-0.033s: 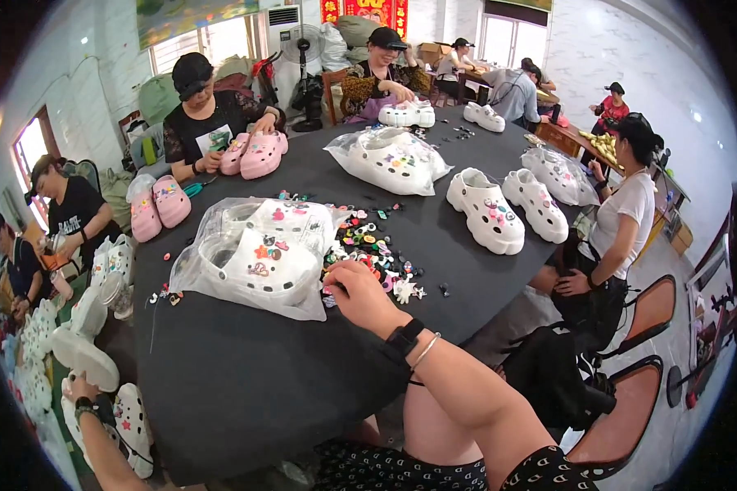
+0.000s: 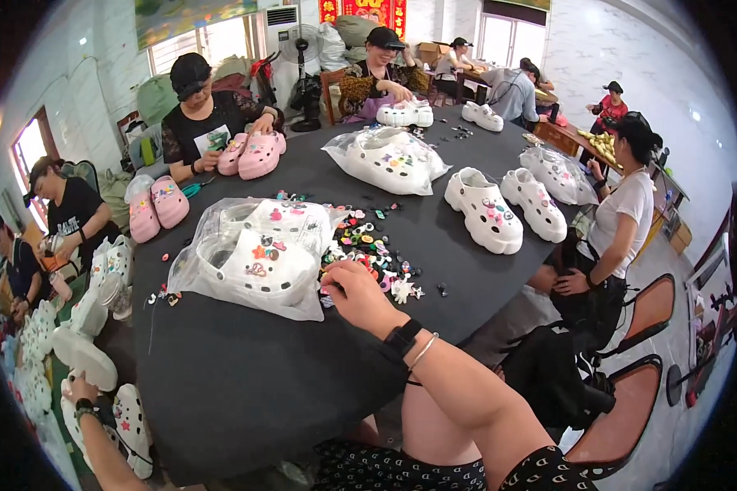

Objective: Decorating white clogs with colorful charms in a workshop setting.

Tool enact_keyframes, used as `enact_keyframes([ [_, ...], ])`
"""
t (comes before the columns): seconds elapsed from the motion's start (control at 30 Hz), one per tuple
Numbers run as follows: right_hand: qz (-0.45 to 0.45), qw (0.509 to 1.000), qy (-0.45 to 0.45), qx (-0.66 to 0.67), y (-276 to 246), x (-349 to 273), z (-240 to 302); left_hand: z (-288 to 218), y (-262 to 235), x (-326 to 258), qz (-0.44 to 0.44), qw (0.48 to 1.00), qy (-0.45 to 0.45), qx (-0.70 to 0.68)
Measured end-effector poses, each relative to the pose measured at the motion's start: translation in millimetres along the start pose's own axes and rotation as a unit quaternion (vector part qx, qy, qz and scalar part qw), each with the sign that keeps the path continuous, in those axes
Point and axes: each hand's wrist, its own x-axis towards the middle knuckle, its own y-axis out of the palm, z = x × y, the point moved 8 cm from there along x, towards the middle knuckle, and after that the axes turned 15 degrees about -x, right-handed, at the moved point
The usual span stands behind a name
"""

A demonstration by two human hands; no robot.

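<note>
Bench: black-topped.
Bagged clogs: white, on the bench, left of the right hand.
Right hand: fingers curled; cannot tell if its grip holds anything.
Left hand: among white clogs, grip unclear.
Charms: heaped beside the bagged clogs.

A single view, from the left of two side-by-side fisheye cameras on the person's head, looks forward and down over the dark table. The right forearm enters close from the lower edge, its fingers near mid-frame; the pale wall stands well back.
</note>
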Motion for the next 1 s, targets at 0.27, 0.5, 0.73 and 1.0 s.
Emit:
enact_keyframes([
  [0.27,0.022,1.000,0.002,0.010,2,-1,3,-61,17,-38,-0.016,0.970,0.170,-0.171],
  [0.5,0.005,0.999,-0.014,0.038,-1,1,16,-186,-57,-239,-0.033,0.924,0.311,-0.218],
  [0.73,-0.007,0.999,-0.012,0.035,-5,-2,10,-251,-101,-379,0.007,0.798,0.528,-0.290],
  [1.0,-0.030,0.998,-0.018,0.051,-11,1,15,-203,-38,-381,0.028,0.836,0.413,-0.361],
])
